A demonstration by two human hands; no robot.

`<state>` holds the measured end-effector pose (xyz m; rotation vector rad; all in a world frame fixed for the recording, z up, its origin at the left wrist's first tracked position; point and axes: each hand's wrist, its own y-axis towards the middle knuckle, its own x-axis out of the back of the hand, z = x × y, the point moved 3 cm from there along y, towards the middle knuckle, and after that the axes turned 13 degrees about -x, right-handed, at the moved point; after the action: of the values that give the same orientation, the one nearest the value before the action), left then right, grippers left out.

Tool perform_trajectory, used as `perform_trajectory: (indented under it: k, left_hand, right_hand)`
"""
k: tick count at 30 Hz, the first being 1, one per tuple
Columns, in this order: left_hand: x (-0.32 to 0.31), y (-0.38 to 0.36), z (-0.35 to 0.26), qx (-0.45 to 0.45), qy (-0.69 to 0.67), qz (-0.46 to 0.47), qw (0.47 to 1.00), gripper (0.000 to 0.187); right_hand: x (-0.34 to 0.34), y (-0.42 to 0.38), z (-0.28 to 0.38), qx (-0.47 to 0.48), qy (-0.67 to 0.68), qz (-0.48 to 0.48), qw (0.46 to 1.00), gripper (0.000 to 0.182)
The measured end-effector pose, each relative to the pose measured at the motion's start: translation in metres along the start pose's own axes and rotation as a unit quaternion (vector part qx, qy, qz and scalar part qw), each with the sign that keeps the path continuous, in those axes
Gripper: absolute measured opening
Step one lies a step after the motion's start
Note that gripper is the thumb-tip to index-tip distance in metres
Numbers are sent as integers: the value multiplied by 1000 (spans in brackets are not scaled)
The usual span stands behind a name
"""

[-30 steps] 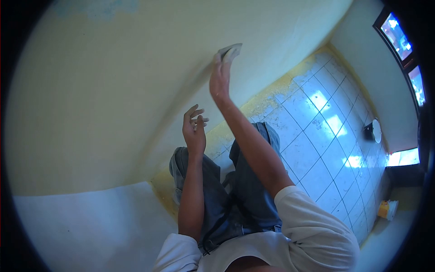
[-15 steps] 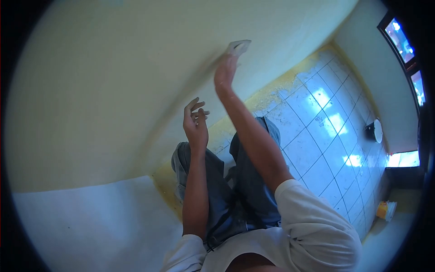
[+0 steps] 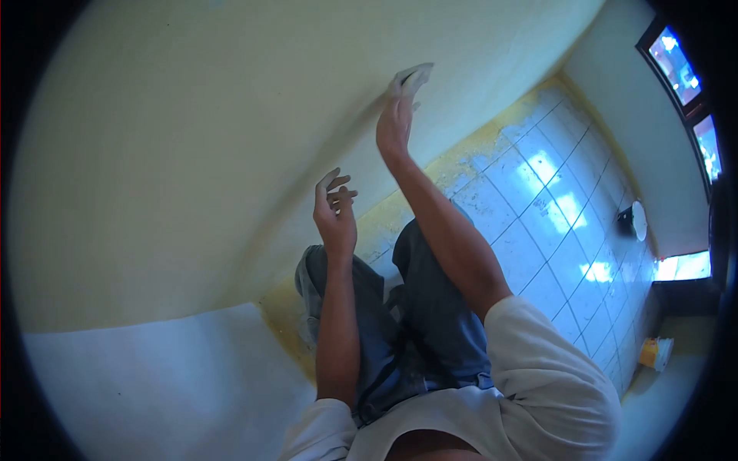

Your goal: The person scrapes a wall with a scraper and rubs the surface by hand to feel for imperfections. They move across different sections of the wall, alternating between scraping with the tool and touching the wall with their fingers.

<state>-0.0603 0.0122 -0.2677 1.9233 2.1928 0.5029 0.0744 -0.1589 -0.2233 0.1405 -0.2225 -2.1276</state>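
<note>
My right hand [image 3: 396,127] reaches up and presses a small pale grey piece of what looks like sandpaper [image 3: 418,74] against the cream wall [image 3: 215,138]. Its fingers lie over the piece and are partly hidden; they look dusty. Lower down, my left hand [image 3: 335,219] hovers close to the wall above my left knee. Its fingers are apart and loosely bent, with grey dust on the tips, and nothing is in it.
My bent knees [image 3: 430,261] are near the wall base. White floor tiles [image 3: 530,230] carry dust and flakes along the yellow skirting. A dark bucket with a white rim [image 3: 637,221] and a yellow-and-white tub [image 3: 656,355] stand at right, near a window [image 3: 676,61].
My right hand has moved slightly right and up along the wall with the sandpaper. My left hand stays almost where it was, fingers still apart.
</note>
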Motion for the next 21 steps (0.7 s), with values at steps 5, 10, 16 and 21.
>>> perform_trajectory:
  k: [5, 10, 16, 21]
  left_hand:
    - [-1, 2, 17, 15, -9, -4, 1000, 35]
    - [-5, -1, 4, -14, 3, 7, 1000, 35]
    - [-8, 5, 11, -6, 14, 16, 1000, 35]
    - [-12, 3, 14, -9, -4, 26, 1000, 36]
  right_hand:
    - [-11, -37, 7, 48, -78, 41, 995, 87]
    - [-4, -12, -3, 63, -7, 17, 998, 91]
    - [0, 18, -4, 55, 16, -11, 998, 91]
    - [-6, -46, 1, 24, -106, 97, 989, 93]
